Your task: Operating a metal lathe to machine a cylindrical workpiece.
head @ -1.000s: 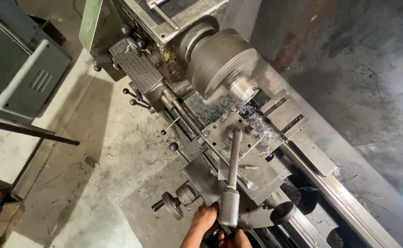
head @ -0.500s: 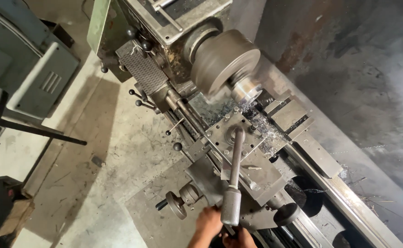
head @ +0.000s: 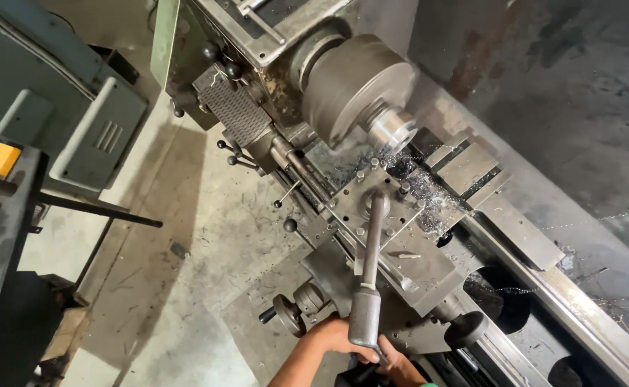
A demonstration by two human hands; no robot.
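Wrench handle (head: 365,315) runs long-axis from our hands at bottom centre up to the tool post (head: 376,203), left hand (head: 331,337) and right hand (head: 399,365) both wrapped around its thick lower end.

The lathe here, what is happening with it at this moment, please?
A person stands at a metal lathe. The left hand and right hand meet at the lower end of a long lever handle rising from the tool post. A shiny round workpiece sits in the chuck, with metal chips nearby.

One lathe (head: 400,215), one long lever (head: 370,251), two hands (head: 343,337).
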